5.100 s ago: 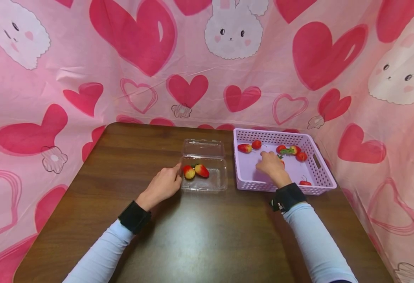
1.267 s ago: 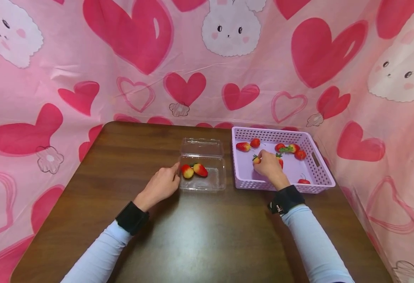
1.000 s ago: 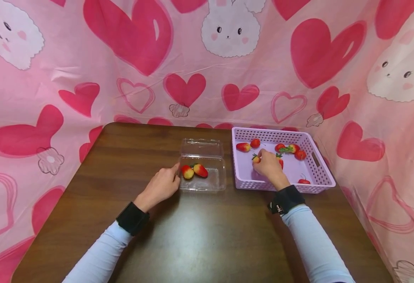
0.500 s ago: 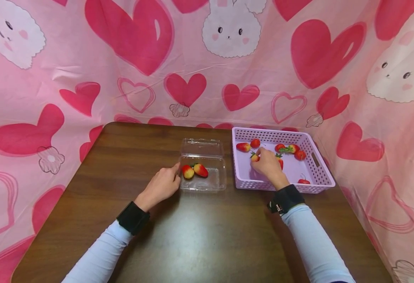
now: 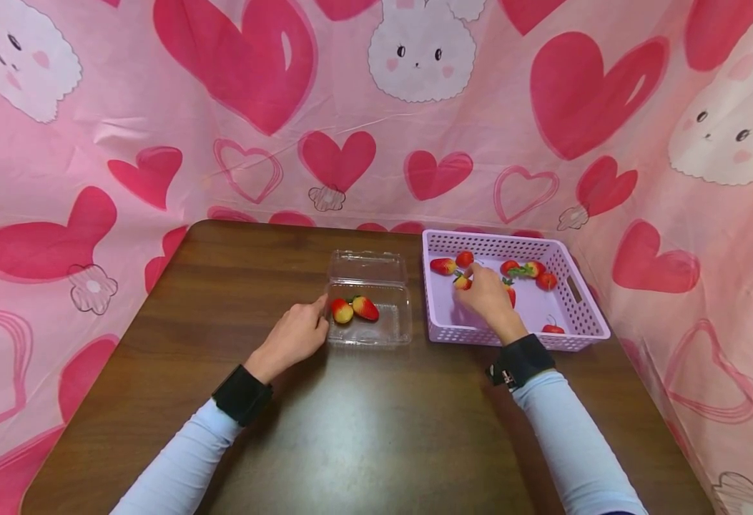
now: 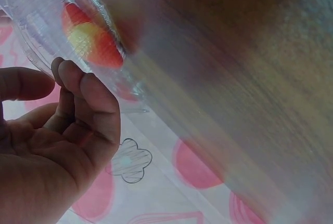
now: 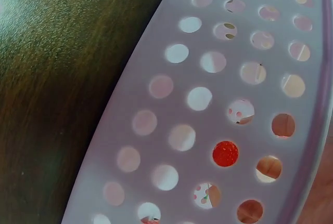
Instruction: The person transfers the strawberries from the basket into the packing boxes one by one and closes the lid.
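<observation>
My left hand (image 5: 297,332) is at the left side of a clear plastic clamshell container (image 5: 394,325), pinching its rim between thumb and fingers. Two red-and-yellow strawberries (image 5: 365,308) lie in the container, whose lid (image 5: 368,267) is folded back. In the left wrist view, the curled fingers of the left hand (image 6: 78,125) sit under the rim. Inside the lilac basket (image 5: 437,315), my right hand (image 5: 488,297) pinches a strawberry (image 5: 463,282) with a green leafy top. The basket wall (image 7: 171,115) hides most of that hand in the right wrist view.
More strawberries and red fruit sit in the basket: a strawberry (image 5: 443,266) and a round red fruit (image 5: 464,259) at back left, a cluster (image 5: 530,270) at back right, a cherry (image 5: 553,328) in front. A pink heart-print cloth (image 5: 440,121) hangs behind the brown table (image 5: 350,429).
Since about five seconds ago, a strawberry has come into view at my right fingertips. Over the last second the right hand has shifted it slightly back and left. The left hand stays put.
</observation>
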Tool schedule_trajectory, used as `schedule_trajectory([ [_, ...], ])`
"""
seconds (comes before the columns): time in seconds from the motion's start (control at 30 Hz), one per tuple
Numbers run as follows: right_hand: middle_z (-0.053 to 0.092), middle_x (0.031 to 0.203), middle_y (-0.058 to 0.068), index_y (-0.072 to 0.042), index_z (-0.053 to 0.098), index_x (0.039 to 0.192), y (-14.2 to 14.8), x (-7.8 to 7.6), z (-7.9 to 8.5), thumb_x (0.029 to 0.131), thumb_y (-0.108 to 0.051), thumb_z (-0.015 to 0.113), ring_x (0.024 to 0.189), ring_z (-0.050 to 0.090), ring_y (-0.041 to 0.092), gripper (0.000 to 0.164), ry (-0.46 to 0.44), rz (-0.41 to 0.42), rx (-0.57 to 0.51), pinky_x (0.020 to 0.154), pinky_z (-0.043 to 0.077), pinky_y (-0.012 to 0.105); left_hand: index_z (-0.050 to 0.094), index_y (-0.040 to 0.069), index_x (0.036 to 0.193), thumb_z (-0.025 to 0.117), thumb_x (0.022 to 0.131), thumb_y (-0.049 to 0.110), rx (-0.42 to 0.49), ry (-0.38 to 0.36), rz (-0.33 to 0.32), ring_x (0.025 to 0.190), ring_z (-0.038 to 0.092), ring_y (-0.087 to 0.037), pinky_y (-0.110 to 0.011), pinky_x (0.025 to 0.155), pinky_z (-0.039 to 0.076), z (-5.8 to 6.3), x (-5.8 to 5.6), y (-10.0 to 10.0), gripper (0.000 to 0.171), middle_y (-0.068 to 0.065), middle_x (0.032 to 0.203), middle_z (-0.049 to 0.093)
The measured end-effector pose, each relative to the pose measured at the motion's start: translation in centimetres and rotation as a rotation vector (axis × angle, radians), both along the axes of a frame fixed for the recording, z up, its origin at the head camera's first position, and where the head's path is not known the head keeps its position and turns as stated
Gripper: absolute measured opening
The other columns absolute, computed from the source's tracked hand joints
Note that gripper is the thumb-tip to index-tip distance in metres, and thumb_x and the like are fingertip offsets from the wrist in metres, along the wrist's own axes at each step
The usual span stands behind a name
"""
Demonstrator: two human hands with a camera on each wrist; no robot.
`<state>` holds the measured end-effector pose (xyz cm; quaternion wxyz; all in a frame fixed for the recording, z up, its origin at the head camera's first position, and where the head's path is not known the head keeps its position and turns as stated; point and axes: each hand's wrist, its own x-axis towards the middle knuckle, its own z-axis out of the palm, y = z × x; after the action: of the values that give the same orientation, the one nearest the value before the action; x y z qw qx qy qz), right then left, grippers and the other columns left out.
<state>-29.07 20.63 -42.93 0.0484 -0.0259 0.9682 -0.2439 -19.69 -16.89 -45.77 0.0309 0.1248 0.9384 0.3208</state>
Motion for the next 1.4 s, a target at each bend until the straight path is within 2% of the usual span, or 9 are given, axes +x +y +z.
schedule_trajectory([
  [0.5, 0.065, 0.103, 0.021, 0.004, 0.060, 0.120, -0.8, 0.0, 0.6, 0.092, -0.019, 0.075, 0.095, 0.058, 0.038, 0.039, 0.085, 0.033, 0.003, 0.089, 0.051, 0.051, 0.049, -0.009, 0.151, 0.058, 0.101, 0.008, -0.015, 0.032, -0.002, 0.046, 0.038, -0.017, -0.031, 0.046, 0.041, -0.1, -0.1, 0.1, 0.054, -0.005, 0.064, 0.049],
  [0.73, 0.067, 0.108, 0.023, 0.004, 0.061, 0.121, -1.4, 0.2, 1.0, 0.090, -0.017, 0.078, 0.095, 0.059, 0.038, 0.042, 0.118, 0.052, -0.013, 0.090, 0.052, 0.053, 0.047, -0.008, 0.153, 0.060, 0.102, 0.009, -0.005, 0.006, 0.004, 0.046, 0.040, -0.018, -0.030, 0.046, 0.042, -0.2, 0.1, 0.0, 0.055, -0.006, 0.066, 0.049],
  [0.87, 0.067, 0.107, 0.023, 0.004, 0.062, 0.118, -1.9, 0.4, 1.3, 0.088, -0.016, 0.077, 0.095, 0.059, 0.039, 0.039, 0.168, 0.071, -0.013, 0.092, 0.051, 0.054, 0.046, -0.008, 0.154, 0.060, 0.102, 0.009, 0.001, -0.004, 0.006, 0.046, 0.041, -0.019, -0.030, 0.046, 0.042, -0.2, 0.2, 0.0, 0.056, -0.007, 0.067, 0.049],
  [1.03, 0.066, 0.106, 0.022, 0.003, 0.062, 0.118, -2.4, 0.6, 1.6, 0.088, -0.017, 0.074, 0.095, 0.059, 0.039, 0.038, 0.187, 0.083, -0.013, 0.090, 0.051, 0.055, 0.045, -0.008, 0.154, 0.060, 0.102, 0.009, 0.010, -0.013, 0.004, 0.047, 0.043, -0.020, -0.030, 0.046, 0.043, -0.2, 0.2, 0.0, 0.056, -0.007, 0.067, 0.048],
  [1.4, 0.066, 0.104, 0.022, 0.003, 0.064, 0.115, -3.9, 1.1, 2.4, 0.086, -0.018, 0.077, 0.094, 0.060, 0.039, 0.038, 0.217, 0.113, -0.001, 0.088, 0.053, 0.053, 0.048, -0.009, 0.152, 0.058, 0.101, 0.008, -0.017, 0.037, -0.006, 0.047, 0.037, -0.016, -0.031, 0.046, 0.040, -0.2, 0.1, 0.0, 0.055, -0.004, 0.065, 0.047],
])
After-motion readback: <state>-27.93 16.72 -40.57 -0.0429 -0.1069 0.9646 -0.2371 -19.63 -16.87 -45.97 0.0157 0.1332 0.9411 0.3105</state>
